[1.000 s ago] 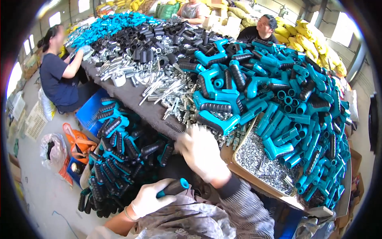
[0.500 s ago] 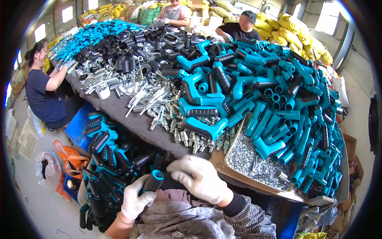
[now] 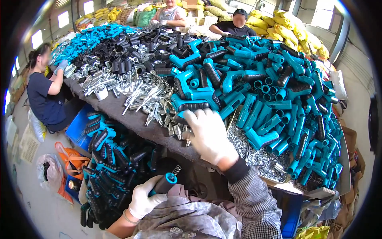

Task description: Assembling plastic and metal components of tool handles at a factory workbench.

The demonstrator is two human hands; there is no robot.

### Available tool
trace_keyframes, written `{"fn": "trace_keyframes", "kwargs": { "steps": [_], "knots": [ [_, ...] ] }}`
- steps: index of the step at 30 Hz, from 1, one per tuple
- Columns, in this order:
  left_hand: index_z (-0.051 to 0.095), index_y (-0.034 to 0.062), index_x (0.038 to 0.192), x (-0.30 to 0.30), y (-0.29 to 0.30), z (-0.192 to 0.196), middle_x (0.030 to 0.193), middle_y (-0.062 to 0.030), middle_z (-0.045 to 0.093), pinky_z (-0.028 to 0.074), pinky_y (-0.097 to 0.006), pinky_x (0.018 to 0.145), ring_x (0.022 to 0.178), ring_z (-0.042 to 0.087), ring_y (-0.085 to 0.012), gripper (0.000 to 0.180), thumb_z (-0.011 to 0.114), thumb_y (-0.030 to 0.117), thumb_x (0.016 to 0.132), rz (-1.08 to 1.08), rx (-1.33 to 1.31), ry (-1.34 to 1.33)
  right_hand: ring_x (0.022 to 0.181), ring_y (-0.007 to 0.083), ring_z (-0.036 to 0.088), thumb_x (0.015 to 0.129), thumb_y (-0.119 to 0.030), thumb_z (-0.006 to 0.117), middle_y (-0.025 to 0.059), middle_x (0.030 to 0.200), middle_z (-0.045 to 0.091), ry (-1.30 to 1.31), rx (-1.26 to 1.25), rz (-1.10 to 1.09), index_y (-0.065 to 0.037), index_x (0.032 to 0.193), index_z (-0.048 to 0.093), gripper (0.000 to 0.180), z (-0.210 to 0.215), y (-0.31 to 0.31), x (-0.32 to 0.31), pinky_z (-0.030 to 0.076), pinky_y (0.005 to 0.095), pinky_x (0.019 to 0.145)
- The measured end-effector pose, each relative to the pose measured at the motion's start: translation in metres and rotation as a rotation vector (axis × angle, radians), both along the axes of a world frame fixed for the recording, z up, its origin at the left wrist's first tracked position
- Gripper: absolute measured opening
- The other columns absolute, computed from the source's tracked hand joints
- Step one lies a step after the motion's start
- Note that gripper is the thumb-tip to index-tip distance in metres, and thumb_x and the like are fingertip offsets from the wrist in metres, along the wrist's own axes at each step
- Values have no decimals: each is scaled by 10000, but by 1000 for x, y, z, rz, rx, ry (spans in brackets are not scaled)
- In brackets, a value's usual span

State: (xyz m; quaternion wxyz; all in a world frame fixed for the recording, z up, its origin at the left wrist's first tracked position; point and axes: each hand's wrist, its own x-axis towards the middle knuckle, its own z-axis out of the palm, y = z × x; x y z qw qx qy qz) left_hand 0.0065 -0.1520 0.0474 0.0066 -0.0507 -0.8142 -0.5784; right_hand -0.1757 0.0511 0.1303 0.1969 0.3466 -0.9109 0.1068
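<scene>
My left hand (image 3: 146,198), in a white glove, is closed around a teal-and-black tool handle (image 3: 166,184). Its open teal end tilts up and right, and a metal coil spring (image 3: 176,170) sticks out of it. My right hand (image 3: 209,137), gloved too, reaches over the table edge with thumb and fingers apart. Metal fittings (image 3: 175,130) lie by its thumb, and it partly covers a teal gun-shaped housing with a black grip (image 3: 193,106). I see nothing held in it.
The dark table (image 3: 131,121) carries heaped teal housings (image 3: 274,99), black sleeves (image 3: 123,65) and metal rods (image 3: 137,95). A tray of small metal parts (image 3: 270,161) lies right. Teal-and-black handles (image 3: 107,159) fill the lower left beside a blue crate (image 3: 79,126). Three people work around the table.
My right hand has moved from beside the handle forward over the table. A spring now protrudes from the handle's end, and my left hand has moved slightly right and down with it.
</scene>
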Motion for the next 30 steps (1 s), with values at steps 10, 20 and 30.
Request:
{"fn": "trace_keyframes", "kwargs": {
  "steps": [10, 20, 30],
  "knots": [
    [613, 7, 1242, 8, 17, 15, 949, -187, 695, 547, -360, 764, 852, 709, -321, 733, 731, 591, 814, -5, -138, 182, 944, 249, 647, 886, -224, 654, 159, 1128, 643, -465, -1010, 115, -40, 1404, 493, 572, 10, 41, 46, 526, 383, 838],
    [685, 50, 1159, -12, 62, 6, 991, -161, 719, 563, -373, 767, 871, 711, -334, 509, 836, 242, 712, -295, -230, 326, 821, 202, 547, 1038, -509, 405, 83, 921, 574, -1078, -2179, 253, -56, 1188, 559, 501, -29, 94, 139, 472, 446, 831],
    [688, 139, 1180, 2, 75, 16, 787, -179, 611, 509, -467, 709, 753, 636, -373, 505, 753, 438, 778, -507, -273, 237, 979, 214, 629, 958, -399, 588, 173, 1171, 657, -1334, -1219, 246, 93, 1207, 603, 552, -53, 162, 190, 484, 313, 912]
  ]
}}
